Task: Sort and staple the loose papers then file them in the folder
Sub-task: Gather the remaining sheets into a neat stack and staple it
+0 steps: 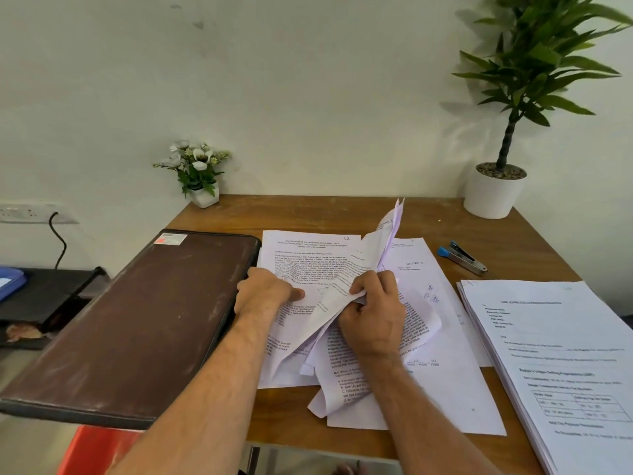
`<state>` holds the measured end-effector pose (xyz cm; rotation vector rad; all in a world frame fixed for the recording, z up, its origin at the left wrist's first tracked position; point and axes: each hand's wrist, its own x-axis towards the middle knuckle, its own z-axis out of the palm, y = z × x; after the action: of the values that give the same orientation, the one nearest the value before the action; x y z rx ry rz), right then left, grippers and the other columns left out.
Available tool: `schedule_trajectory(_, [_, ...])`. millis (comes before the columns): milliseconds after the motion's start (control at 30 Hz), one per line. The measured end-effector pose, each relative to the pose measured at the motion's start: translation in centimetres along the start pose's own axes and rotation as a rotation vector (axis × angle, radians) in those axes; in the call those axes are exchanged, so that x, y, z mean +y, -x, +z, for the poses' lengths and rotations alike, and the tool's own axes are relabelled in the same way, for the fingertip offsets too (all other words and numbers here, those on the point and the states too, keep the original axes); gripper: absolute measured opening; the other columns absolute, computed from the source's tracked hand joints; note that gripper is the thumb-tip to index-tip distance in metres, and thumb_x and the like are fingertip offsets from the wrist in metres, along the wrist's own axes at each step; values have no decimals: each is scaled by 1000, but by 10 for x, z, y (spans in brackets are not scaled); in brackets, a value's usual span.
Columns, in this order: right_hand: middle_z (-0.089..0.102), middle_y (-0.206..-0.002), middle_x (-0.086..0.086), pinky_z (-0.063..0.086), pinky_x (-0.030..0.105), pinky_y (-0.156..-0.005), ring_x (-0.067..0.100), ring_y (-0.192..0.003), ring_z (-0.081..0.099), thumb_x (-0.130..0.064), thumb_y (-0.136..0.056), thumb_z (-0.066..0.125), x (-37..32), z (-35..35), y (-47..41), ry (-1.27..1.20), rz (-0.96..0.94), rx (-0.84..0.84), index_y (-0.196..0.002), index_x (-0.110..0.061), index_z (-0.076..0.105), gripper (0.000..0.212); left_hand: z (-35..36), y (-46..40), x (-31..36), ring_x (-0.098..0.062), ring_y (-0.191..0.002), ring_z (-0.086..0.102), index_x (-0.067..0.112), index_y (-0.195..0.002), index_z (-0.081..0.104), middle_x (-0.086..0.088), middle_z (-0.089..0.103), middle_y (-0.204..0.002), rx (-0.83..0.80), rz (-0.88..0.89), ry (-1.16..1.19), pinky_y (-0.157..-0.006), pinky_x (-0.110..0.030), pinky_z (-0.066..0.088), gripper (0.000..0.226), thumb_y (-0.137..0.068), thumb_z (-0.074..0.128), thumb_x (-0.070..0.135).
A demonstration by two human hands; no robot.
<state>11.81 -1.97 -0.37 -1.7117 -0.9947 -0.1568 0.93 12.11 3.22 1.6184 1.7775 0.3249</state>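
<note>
At the table's [428, 443] near edge the loose papers [421, 371] lie fanned across its middle; the right hand [375, 317] pinches a crumpled bunch of sheets [363, 265] lifted off them, while the left hand [265, 293] presses curled fingers and thumb on the sheet below. To sort well, I'd peel one sheet at a time, pinning the rest flat. The neat stack [561, 365] sits at the right edge, the closed folder [144, 323] overhangs the left, the stapler [460, 257] lies toward the far right corner.
</note>
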Motion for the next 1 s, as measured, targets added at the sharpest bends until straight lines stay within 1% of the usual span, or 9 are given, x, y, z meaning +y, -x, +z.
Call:
schedule_trajectory(100, [54, -104, -6, 59, 31, -66, 11, -82, 53, -13, -76, 79, 0, 3, -2, 39, -20, -72, -86, -24, 52, 32, -2, 0, -5, -24, -87, 68, 21, -117, 65, 2, 72, -104, 67, 96, 139, -66, -32, 52, 62, -74, 77, 65])
schedule_trajectory(233, [54, -108, -7, 60, 29, -66, 11, -84, 57, -19, -80, 76, 1, 4, -5, 129, -17, -166, -89, -25, 55, 24, -5, 17, 7, -24, -88, 65, 25, -111, 65, 4, 69, -98, 212, 270, 125, -76, -38, 54, 34, -93, 62, 53])
schedule_trajectory(300, [55, -108, -6, 58, 26, -67, 14, -84, 58, -20, -81, 75, 1, 3, -3, 134, -41, -164, -89, -25, 54, 23, -9, 23, 13, -23, -87, 61, 24, -106, 66, 4, 68, -98, 261, 339, 93, -82, -41, 54, 27, -96, 59, 48])
schedule_trajectory(533, [54, -126, -8, 58, 29, -87, 19, -103, 63, -32, -92, 64, -1, -4, -4, 192, 28, -290, -108, -31, 57, 18, -32, 38, 19, -13, -78, 63, 21, -83, 60, 10, 66, -84, 241, 451, 235, -58, -29, 46, 9, -91, 58, 17])
schedule_trajectory(700, [45, -144, -7, 59, 36, -86, 22, -108, 63, -30, -99, 52, -28, -10, -23, 213, 26, -295, -138, -41, 39, 43, -64, 50, 23, -5, -74, 58, 24, -88, 64, 11, 65, -86, 290, 474, 269, -54, -24, 36, 10, -94, 57, 20])
schedule_trajectory(767, [44, -144, -6, 59, 39, -79, 25, -100, 64, -22, -99, 49, -41, -10, -32, 171, 16, -268, -137, -39, 38, 43, -71, 54, 23, -9, -71, 59, 19, -82, 63, 7, 65, -80, 314, 477, 316, -55, -26, 35, 21, -97, 61, 35])
schedule_trajectory(833, [48, -137, -5, 56, 39, -75, 29, -96, 64, -17, -99, 47, -54, -13, -41, 159, -27, -223, -128, -32, 50, 32, -77, 59, 22, -17, -72, 61, 16, -78, 60, 4, 65, -76, 336, 519, 368, -57, -29, 37, 31, -97, 62, 41])
schedule_trajectory(900, [52, -129, -3, 56, 39, -72, 31, -94, 64, -17, -99, 50, -67, -19, -53, 179, -108, -166, -115, -25, 63, 22, -85, 68, 26, -21, -76, 63, 13, -82, 59, 3, 64, -79, 364, 569, 409, -57, -28, 40, 25, -97, 64, 33])
schedule_trajectory(1000, [59, -120, 0, 57, 37, -62, 29, -84, 67, -18, -95, 59, -88, -30, -67, 185, -267, -77, -105, -23, 73, 18, -102, 86, 34, -15, -86, 62, 18, -101, 58, 9, 64, -95, 411, 648, 414, -54, -10, 37, 8, -94, 61, 14])
